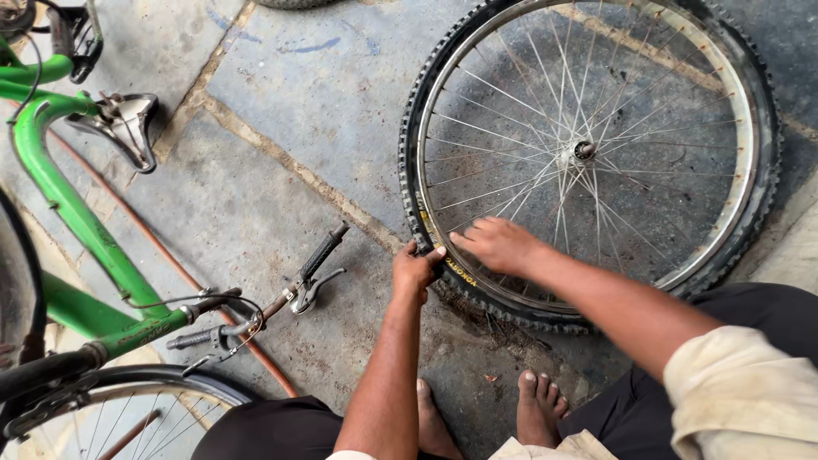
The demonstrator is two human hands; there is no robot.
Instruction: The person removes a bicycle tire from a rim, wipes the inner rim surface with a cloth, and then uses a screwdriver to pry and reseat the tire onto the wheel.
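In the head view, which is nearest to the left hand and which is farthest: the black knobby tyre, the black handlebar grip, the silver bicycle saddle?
1. Black knobby tyre: the left hand grips its near edge.
2. Black handlebar grip: just left of the hand, on the floor.
3. Silver bicycle saddle: far upper left, by the green frame.

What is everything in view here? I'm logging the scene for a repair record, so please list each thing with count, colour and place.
bicycle wheel: one, silver rim and spokes, flat on the floor, upper right
tyre: one, black knobbly, around that rim
bicycle: one, green frame, upside down, left
saddle: one, worn grey, upper left
handlebar: one, black grip and brake lever, centre left
stone floor: grey slabs
bare feet: two, bottom centre
left hand: gripping the tyre's near edge
right hand: flat on the rim beside it
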